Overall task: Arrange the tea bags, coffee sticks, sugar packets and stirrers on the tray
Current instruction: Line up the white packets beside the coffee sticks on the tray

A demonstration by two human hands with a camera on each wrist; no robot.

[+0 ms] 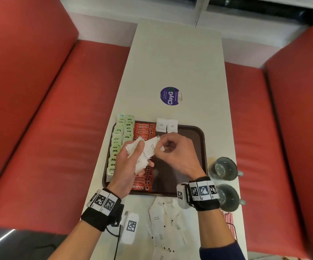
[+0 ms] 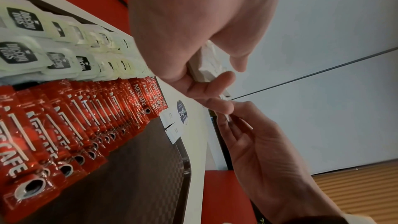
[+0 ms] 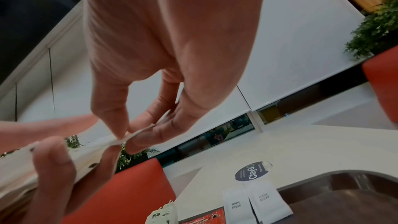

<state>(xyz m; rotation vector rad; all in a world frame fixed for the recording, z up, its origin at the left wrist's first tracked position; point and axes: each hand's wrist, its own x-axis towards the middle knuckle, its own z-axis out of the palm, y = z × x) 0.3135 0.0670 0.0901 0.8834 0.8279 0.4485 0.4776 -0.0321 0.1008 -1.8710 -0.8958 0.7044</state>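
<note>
Head view: the left hand (image 1: 128, 162) grips a bunch of sugar packets (image 1: 142, 158) above the tray (image 1: 191, 132), fingers curled round them. The right hand (image 1: 178, 154) pinches the top packet (image 1: 152, 145) between thumb and forefinger. 2 packets (image 1: 166, 125) lean on the tray's far rim, beside coffee sticks (image 1: 144, 131) and 2 rows of tea bags (image 1: 121, 134). More packets (image 1: 163, 222) lie on the table (image 1: 178, 59), near 2 cups (image 1: 224, 168).

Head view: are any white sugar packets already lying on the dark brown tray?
Yes, two white sugar packets lie side by side at the far edge of the dark brown tray, overhanging its rim.
</note>
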